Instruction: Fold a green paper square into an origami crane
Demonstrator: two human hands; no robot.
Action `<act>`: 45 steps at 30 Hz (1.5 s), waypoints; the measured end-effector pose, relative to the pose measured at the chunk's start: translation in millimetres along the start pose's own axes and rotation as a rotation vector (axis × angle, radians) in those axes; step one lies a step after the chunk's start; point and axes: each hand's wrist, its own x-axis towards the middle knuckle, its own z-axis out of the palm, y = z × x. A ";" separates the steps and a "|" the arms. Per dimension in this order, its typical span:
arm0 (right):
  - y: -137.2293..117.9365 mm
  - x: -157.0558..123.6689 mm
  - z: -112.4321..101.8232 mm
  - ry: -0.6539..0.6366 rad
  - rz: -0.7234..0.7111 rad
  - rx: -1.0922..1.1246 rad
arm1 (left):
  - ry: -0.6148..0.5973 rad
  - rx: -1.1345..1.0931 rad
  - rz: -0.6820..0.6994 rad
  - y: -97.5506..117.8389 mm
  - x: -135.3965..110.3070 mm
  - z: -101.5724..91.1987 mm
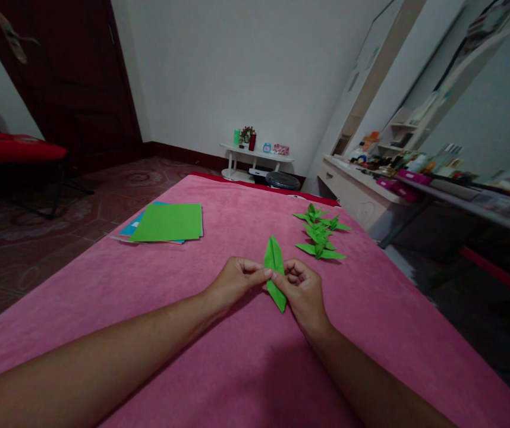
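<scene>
A long, narrow folded green paper piece (274, 261) stands over the pink cloth (192, 333), pointed at both ends. My left hand (236, 279) pinches its middle from the left. My right hand (302, 289) pinches it from the right, fingers curled. Both hands are closed on the paper, hovering just above the cloth. Behind my right hand lie several finished green paper cranes (321, 233). To the far left rests a stack of flat paper sheets (168, 223), green on top with blue beneath.
The pink cloth covers a large flat surface with edges on both sides. A dark wooden door (72, 77) and a red seat (9, 148) stand at left. A small white table (255, 156) is by the far wall. A cluttered dresser (371, 178) is at right.
</scene>
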 end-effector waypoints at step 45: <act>4.5 -1.0 -0.9 0.083 -0.454 -0.656 | 0.196 -0.142 0.048 -15.5 3.7 0.3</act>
